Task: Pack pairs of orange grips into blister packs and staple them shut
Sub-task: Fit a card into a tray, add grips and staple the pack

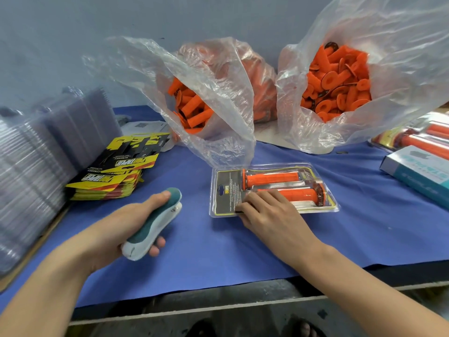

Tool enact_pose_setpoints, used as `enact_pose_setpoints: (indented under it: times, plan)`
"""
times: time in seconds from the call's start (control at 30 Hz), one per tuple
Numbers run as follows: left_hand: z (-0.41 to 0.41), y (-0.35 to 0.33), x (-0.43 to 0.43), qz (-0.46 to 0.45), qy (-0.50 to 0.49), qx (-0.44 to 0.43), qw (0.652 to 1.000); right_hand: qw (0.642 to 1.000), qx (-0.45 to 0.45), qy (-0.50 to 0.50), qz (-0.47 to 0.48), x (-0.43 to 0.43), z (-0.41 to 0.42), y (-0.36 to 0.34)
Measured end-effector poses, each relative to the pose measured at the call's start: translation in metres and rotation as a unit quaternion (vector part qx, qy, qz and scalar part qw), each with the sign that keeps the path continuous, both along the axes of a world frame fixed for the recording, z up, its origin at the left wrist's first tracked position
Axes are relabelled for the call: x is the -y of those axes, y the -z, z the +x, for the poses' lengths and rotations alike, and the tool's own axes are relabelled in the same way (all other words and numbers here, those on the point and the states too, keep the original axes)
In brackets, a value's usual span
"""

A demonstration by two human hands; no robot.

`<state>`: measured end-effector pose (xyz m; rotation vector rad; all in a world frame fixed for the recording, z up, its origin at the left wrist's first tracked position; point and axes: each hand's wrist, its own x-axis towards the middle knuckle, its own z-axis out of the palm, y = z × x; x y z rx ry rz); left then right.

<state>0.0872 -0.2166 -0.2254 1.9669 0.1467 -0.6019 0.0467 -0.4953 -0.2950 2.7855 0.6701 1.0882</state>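
Observation:
A clear blister pack (226, 190) lies on the blue mat at the centre, with two orange grips (272, 178) inside over a dark printed card. My right hand (269, 211) rests on the pack's near edge, its fingers bent down onto the plastic. To the left, my left hand (126, 222) grips a teal and white stapler (155, 224), held just above the mat and apart from the pack.
Two open plastic bags of loose orange grips (192, 110) (337, 86) stand at the back. A stack of yellow and black cards (116, 173) and stacked empty blisters (36, 166) sit left. Filled packs (425, 135) and a light blue box (418, 169) lie right. The table edge runs near me.

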Motion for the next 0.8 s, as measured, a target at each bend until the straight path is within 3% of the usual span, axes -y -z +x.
enact_pose_setpoints:
  times: [0.1, 0.2, 0.37, 0.43, 0.5, 0.57, 0.7, 0.8]
  plan:
    - [0.015, 0.011, 0.002, 0.128, -0.024, 0.111, 0.985, 1.0, -0.003, 0.01, -0.014, 0.0, -0.001, 0.0]
    - [0.024, 0.021, 0.006, 0.262, 0.016, 0.218, 0.94, 1.0, 0.002, 0.006, -0.026, -0.002, -0.006, -0.004]
    - [0.034, 0.023, 0.004, 0.348, 0.02, 0.227, 0.909, 0.998, -0.029, -0.056, -0.023, 0.005, -0.03, -0.013]
    - [0.037, 0.021, 0.002, 0.431, -0.014, 0.313, 0.846, 0.995, -0.053, -0.087, -0.015, 0.018, -0.046, -0.013]
    - [0.035, 0.018, 0.014, 0.351, -0.044, 0.462, 0.813, 0.992, -0.068, -0.104, 0.006, 0.038, -0.063, -0.012]
    - [0.024, 0.015, 0.04, 0.197, -0.03, 0.504, 0.841, 0.992, -0.078, -0.099, 0.028, 0.059, -0.078, -0.011]
    - [0.011, 0.028, 0.101, 0.018, 0.079, 0.276, 0.958, 0.986, -0.139, -0.012, 0.089, 0.096, -0.1, -0.012]
    - [0.012, 0.034, 0.136, -0.081, 0.094, 0.138, 0.983, 0.946, -0.238, 0.02, 0.219, 0.121, -0.103, -0.014]
